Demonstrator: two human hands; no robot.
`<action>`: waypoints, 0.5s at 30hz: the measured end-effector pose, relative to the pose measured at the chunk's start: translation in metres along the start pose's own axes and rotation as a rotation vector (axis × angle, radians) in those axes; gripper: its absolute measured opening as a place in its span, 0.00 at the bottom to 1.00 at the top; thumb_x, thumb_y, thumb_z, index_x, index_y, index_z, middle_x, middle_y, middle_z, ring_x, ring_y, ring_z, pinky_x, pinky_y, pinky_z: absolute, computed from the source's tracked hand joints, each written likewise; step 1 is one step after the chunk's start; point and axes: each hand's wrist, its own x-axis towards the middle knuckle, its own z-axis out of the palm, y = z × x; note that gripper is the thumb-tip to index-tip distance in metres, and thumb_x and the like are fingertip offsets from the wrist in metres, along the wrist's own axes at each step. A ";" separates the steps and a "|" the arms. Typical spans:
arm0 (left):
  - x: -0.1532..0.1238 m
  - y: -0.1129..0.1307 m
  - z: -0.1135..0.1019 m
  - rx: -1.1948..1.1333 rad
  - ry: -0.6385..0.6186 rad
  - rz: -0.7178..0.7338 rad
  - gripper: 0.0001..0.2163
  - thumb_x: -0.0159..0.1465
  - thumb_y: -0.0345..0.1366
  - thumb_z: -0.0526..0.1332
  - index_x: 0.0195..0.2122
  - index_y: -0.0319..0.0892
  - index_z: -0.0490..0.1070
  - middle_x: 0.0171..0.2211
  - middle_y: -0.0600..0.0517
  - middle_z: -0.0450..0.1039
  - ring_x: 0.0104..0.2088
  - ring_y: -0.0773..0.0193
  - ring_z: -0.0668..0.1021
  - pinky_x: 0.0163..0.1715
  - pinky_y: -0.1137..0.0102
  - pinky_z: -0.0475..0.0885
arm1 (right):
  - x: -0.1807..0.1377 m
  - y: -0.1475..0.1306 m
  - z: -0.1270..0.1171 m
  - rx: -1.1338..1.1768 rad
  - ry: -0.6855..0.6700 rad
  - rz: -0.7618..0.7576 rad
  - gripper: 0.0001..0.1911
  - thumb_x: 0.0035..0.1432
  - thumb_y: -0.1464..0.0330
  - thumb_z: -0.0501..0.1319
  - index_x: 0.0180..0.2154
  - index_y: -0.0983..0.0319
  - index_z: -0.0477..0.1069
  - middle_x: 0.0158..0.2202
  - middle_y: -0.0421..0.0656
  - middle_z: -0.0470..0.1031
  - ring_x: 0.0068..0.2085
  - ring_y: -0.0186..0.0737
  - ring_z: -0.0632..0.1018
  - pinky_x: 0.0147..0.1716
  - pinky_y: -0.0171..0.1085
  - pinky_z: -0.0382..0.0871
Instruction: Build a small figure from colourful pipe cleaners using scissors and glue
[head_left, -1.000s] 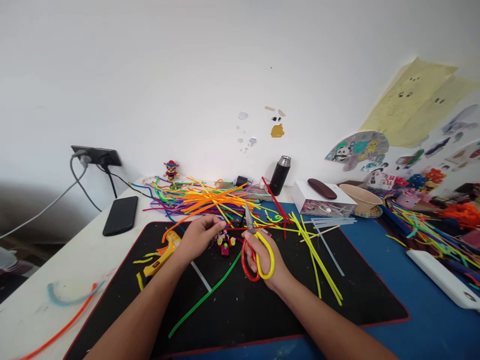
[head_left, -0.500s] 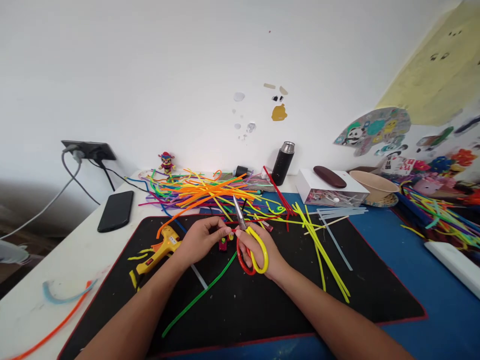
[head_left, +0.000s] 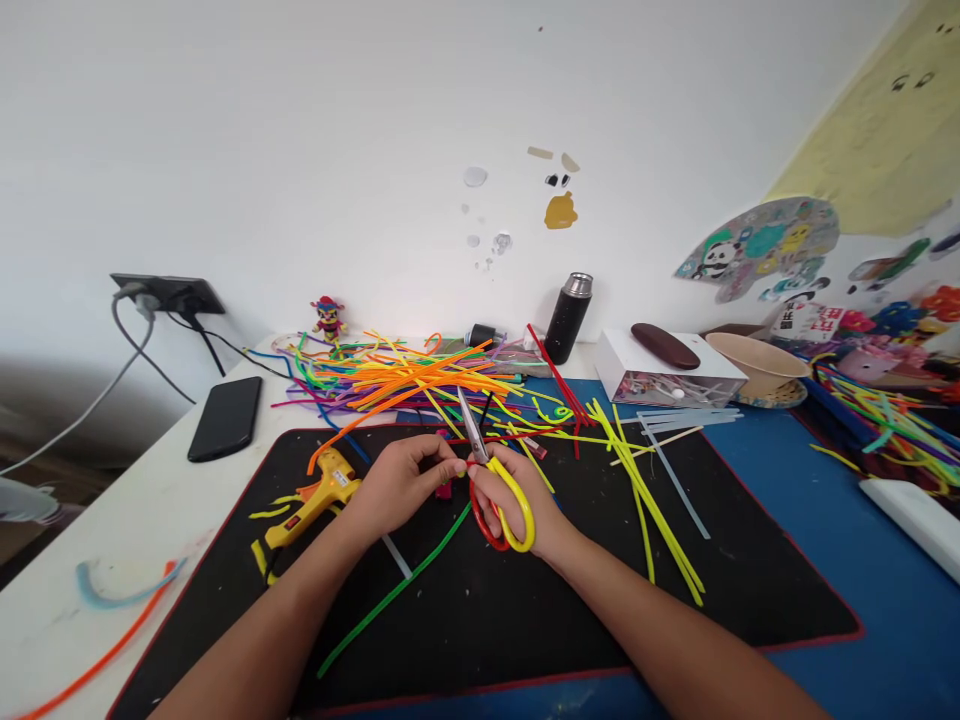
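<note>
Two hands nearly meet! The right hand (head_left: 538, 492) grips the scissors (head_left: 481, 450), blades pointing away; just beside, the left hand (head_left: 405, 485) pinches a tiny piece (head_left: 470, 463), too small to identify.

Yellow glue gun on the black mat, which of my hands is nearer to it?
Left. The left hand is just right of the yellow glue gun; the right hand, holding the scissors, is farther off to the right.
</note>
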 end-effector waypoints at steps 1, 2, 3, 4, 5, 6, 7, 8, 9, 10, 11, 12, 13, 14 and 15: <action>0.000 0.000 0.000 0.008 -0.008 0.003 0.16 0.68 0.49 0.63 0.30 0.42 0.75 0.26 0.55 0.75 0.28 0.64 0.74 0.32 0.71 0.68 | 0.000 0.000 0.000 -0.006 0.001 0.002 0.21 0.58 0.50 0.67 0.40 0.59 0.66 0.17 0.29 0.67 0.11 0.29 0.64 0.11 0.29 0.58; -0.001 0.000 0.000 0.019 -0.014 0.007 0.16 0.68 0.49 0.63 0.30 0.42 0.75 0.26 0.55 0.75 0.28 0.64 0.74 0.32 0.71 0.67 | -0.001 -0.001 0.000 -0.012 0.000 0.006 0.21 0.58 0.50 0.67 0.40 0.60 0.67 0.17 0.29 0.67 0.11 0.30 0.65 0.11 0.29 0.58; -0.002 0.001 0.000 0.030 -0.021 0.011 0.16 0.69 0.49 0.63 0.30 0.42 0.75 0.26 0.55 0.75 0.28 0.64 0.74 0.32 0.71 0.67 | -0.001 -0.001 0.000 -0.017 -0.002 0.010 0.21 0.58 0.50 0.67 0.40 0.60 0.67 0.17 0.29 0.68 0.11 0.30 0.65 0.11 0.28 0.58; -0.002 0.002 0.000 0.040 -0.027 0.015 0.17 0.69 0.49 0.63 0.30 0.42 0.75 0.26 0.55 0.75 0.29 0.64 0.73 0.32 0.71 0.66 | -0.002 -0.002 -0.001 -0.020 -0.004 0.016 0.21 0.58 0.50 0.67 0.40 0.60 0.67 0.17 0.29 0.67 0.11 0.30 0.65 0.11 0.28 0.58; -0.003 0.003 0.000 0.051 -0.032 0.017 0.17 0.69 0.49 0.63 0.30 0.42 0.75 0.27 0.55 0.75 0.29 0.64 0.73 0.32 0.71 0.66 | -0.004 -0.003 -0.003 -0.022 -0.004 0.020 0.21 0.58 0.50 0.67 0.40 0.60 0.67 0.17 0.29 0.67 0.11 0.30 0.65 0.11 0.28 0.58; -0.004 0.004 0.001 0.060 -0.035 0.018 0.17 0.69 0.49 0.62 0.30 0.42 0.75 0.27 0.55 0.75 0.29 0.64 0.72 0.32 0.71 0.65 | -0.006 -0.003 -0.005 -0.024 -0.001 0.023 0.21 0.58 0.50 0.67 0.40 0.60 0.67 0.17 0.29 0.67 0.11 0.29 0.65 0.11 0.28 0.58; -0.005 0.005 0.001 0.067 -0.037 0.018 0.17 0.69 0.49 0.62 0.30 0.42 0.75 0.27 0.55 0.74 0.29 0.65 0.72 0.32 0.71 0.65 | -0.008 -0.003 -0.009 -0.025 0.004 0.024 0.21 0.58 0.50 0.68 0.39 0.59 0.67 0.17 0.29 0.67 0.11 0.29 0.65 0.11 0.28 0.57; -0.006 0.007 0.002 0.073 -0.045 0.014 0.17 0.70 0.49 0.62 0.30 0.42 0.76 0.27 0.55 0.74 0.29 0.65 0.71 0.32 0.71 0.65 | -0.010 -0.003 -0.012 -0.028 0.017 0.024 0.22 0.58 0.50 0.68 0.39 0.59 0.67 0.17 0.29 0.68 0.11 0.29 0.65 0.11 0.28 0.57; -0.007 0.008 0.004 0.079 -0.061 0.007 0.17 0.70 0.49 0.62 0.31 0.42 0.76 0.27 0.55 0.74 0.29 0.65 0.71 0.31 0.71 0.64 | -0.012 -0.003 -0.017 -0.032 0.032 0.026 0.22 0.58 0.50 0.68 0.40 0.59 0.67 0.18 0.30 0.68 0.11 0.29 0.65 0.11 0.29 0.58; -0.008 0.010 0.006 0.090 -0.088 -0.001 0.17 0.69 0.49 0.62 0.31 0.42 0.76 0.27 0.56 0.73 0.28 0.65 0.71 0.31 0.72 0.64 | -0.014 -0.004 -0.021 -0.032 0.056 0.028 0.23 0.58 0.49 0.68 0.39 0.59 0.67 0.18 0.29 0.67 0.11 0.30 0.64 0.11 0.29 0.57; -0.009 0.012 0.010 0.109 -0.125 -0.008 0.16 0.69 0.49 0.63 0.31 0.42 0.77 0.26 0.56 0.73 0.28 0.65 0.71 0.30 0.72 0.63 | -0.016 -0.004 -0.026 -0.037 0.079 0.028 0.23 0.58 0.48 0.67 0.39 0.59 0.67 0.18 0.30 0.67 0.11 0.30 0.64 0.11 0.29 0.58; -0.010 0.013 0.014 0.141 -0.171 -0.010 0.16 0.69 0.49 0.63 0.31 0.43 0.78 0.25 0.56 0.73 0.27 0.66 0.72 0.29 0.72 0.63 | -0.017 -0.005 -0.031 -0.045 0.107 0.023 0.23 0.58 0.47 0.67 0.38 0.59 0.67 0.17 0.30 0.67 0.11 0.30 0.64 0.11 0.29 0.57; -0.011 0.014 0.019 0.187 -0.213 -0.004 0.15 0.69 0.47 0.64 0.32 0.43 0.79 0.25 0.56 0.74 0.26 0.66 0.73 0.29 0.72 0.63 | -0.018 -0.006 -0.035 -0.056 0.138 0.023 0.23 0.59 0.47 0.67 0.37 0.59 0.67 0.18 0.30 0.67 0.11 0.29 0.65 0.11 0.29 0.57; -0.012 0.015 0.024 0.245 -0.250 0.014 0.13 0.69 0.46 0.64 0.34 0.44 0.80 0.26 0.56 0.76 0.27 0.65 0.74 0.29 0.72 0.64 | -0.019 -0.007 -0.038 -0.064 0.170 0.024 0.23 0.59 0.47 0.66 0.36 0.59 0.67 0.18 0.31 0.66 0.12 0.29 0.65 0.12 0.29 0.57; -0.013 0.016 0.030 0.303 -0.281 0.047 0.11 0.70 0.44 0.64 0.36 0.45 0.82 0.28 0.55 0.79 0.29 0.64 0.77 0.31 0.72 0.65 | -0.019 -0.009 -0.041 -0.072 0.198 0.024 0.23 0.60 0.47 0.66 0.34 0.59 0.67 0.18 0.31 0.66 0.12 0.29 0.65 0.12 0.29 0.57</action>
